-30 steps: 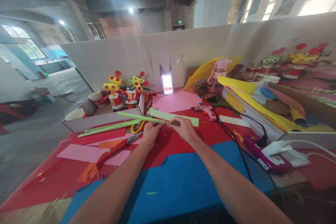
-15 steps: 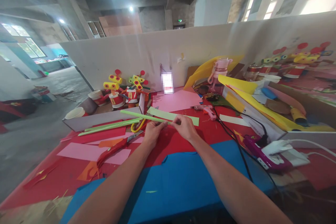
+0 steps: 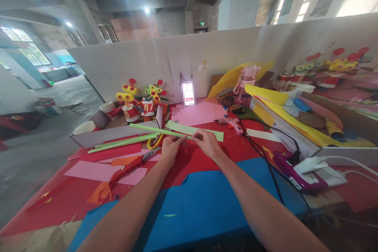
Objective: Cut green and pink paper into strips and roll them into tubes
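Observation:
Between my two hands runs a narrow light green paper strip (image 3: 153, 129), its long free end reaching out to the left. My left hand (image 3: 172, 147) pinches it with thumb and fingers. Close beside it, my right hand (image 3: 206, 141) pinches the strip's right end. Behind the hands lies a wider pale green paper strip (image 3: 217, 135). Left of my left hand are yellow-handled scissors (image 3: 159, 141) and a bundle of thin green paper strips (image 3: 124, 141). Pink paper pieces (image 3: 88, 170) and red-handled scissors (image 3: 126, 167) lie nearer the left.
Paper-cup figures (image 3: 130, 110) stand in a shallow box (image 3: 115, 136) at the back left. A pink glue gun (image 3: 233, 125) lies right of the hands, near black cables and a purple power strip (image 3: 304, 177). A box with yellow paper (image 3: 295, 122) stands at right.
The narrow green strip has slid slightly to the left, its free end reaching further out. Both hands stay nearly in place, still pinching it.

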Demonstrator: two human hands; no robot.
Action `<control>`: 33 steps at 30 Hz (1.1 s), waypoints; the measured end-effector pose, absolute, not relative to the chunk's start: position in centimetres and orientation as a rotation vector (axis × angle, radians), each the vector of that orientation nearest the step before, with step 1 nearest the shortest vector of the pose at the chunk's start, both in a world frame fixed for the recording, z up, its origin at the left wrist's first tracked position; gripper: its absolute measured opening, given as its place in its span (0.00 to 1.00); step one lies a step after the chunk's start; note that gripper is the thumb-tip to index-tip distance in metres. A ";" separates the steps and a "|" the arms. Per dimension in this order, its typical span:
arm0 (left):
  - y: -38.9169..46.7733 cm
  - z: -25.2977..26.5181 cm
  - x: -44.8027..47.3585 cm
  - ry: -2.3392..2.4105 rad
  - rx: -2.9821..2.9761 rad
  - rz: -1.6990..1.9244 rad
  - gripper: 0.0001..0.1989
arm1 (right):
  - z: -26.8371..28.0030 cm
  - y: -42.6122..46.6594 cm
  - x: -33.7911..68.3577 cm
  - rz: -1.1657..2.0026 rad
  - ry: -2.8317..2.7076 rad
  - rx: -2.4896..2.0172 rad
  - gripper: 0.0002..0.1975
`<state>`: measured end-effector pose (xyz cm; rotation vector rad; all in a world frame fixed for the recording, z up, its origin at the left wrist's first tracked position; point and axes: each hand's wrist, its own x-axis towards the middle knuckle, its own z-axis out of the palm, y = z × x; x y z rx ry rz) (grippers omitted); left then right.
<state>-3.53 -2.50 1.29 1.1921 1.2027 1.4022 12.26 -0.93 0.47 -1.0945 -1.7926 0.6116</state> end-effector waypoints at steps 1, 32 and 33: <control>-2.5 1.3 -3.5 1.208 1.188 1.401 0.16 | 0.5 -0.9 12.3 0.613 -1.783 -1.107 0.05; -2.1 1.4 -4.1 1.156 1.119 1.510 0.15 | 0.0 -0.2 12.8 0.655 -1.653 -1.135 0.10; -2.1 1.5 -4.1 1.159 1.128 1.509 0.15 | -0.1 -0.2 12.8 0.660 -1.647 -1.123 0.09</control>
